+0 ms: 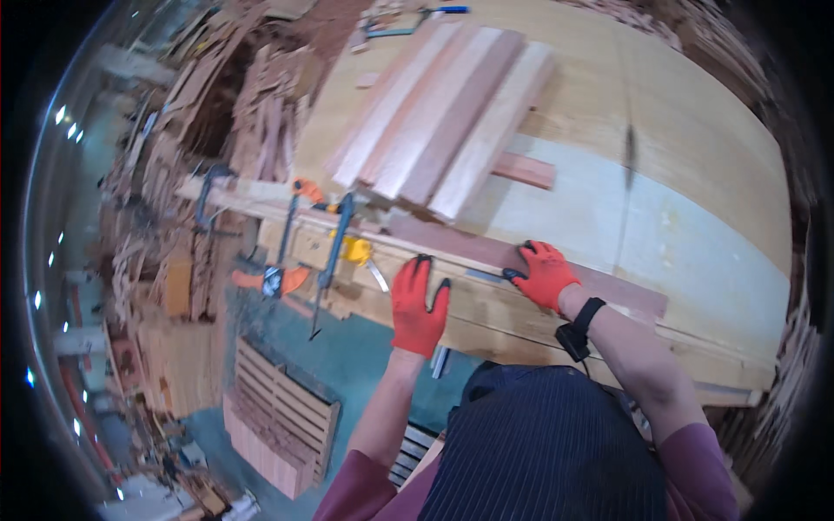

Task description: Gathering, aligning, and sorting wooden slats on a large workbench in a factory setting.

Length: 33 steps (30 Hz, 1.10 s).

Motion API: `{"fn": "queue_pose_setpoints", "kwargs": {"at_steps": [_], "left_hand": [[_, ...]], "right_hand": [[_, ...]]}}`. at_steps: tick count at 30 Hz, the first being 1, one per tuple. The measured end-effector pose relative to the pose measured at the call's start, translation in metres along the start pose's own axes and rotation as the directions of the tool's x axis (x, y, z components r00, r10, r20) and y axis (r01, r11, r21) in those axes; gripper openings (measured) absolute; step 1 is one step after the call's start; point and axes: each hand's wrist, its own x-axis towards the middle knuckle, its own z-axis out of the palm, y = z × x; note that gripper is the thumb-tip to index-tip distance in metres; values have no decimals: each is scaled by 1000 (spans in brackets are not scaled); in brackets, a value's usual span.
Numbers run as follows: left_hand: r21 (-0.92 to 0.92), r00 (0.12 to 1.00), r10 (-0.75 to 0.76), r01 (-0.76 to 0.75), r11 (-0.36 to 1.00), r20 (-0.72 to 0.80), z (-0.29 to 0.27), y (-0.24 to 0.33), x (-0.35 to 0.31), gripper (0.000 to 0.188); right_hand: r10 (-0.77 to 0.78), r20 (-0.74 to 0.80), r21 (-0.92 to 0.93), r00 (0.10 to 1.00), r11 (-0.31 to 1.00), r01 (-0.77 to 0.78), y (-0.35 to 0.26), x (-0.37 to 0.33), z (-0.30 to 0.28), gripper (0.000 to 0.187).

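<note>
A long reddish-brown board lies along the front of the wooden workbench. My right hand, in a red glove with black fingertips, rests at the board's near edge. Its thumb points left, apart from the bent fingers. My left hand, gloved the same way, lies over the bench's front edge with thumb and fingers apart and nothing visible between them. Just left of it is a yellow tape measure with a short length of blade out. Beside that, a blue bar clamp stands at the bench edge.
Several planed boards lie side by side on the bench, with a short reddish offcut beneath. Another clamp and an orange clamp handle are at left. A slatted pallet and stacked wood occupy the floor.
</note>
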Motion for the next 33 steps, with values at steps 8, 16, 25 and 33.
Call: {"fn": "queue_pose_setpoints", "kwargs": {"at_steps": [8,16,25,33], "left_hand": [[-49,645,437,-528,848,627,108,75,65,84],[88,558,363,-624,776,746,117,68,63,83],[158,550,294,-631,759,782,112,80,60,76],[215,552,312,-691,690,774,116,78,51,73]], "right_hand": [[185,-64,275,981,948,-161,152,-170,-97,61],[656,-254,-105,710,711,-695,293,-328,-45,66],[710,-273,-230,650,608,-760,322,-324,-32,47],[706,-322,-206,630,598,-775,319,-335,-28,49]]}}
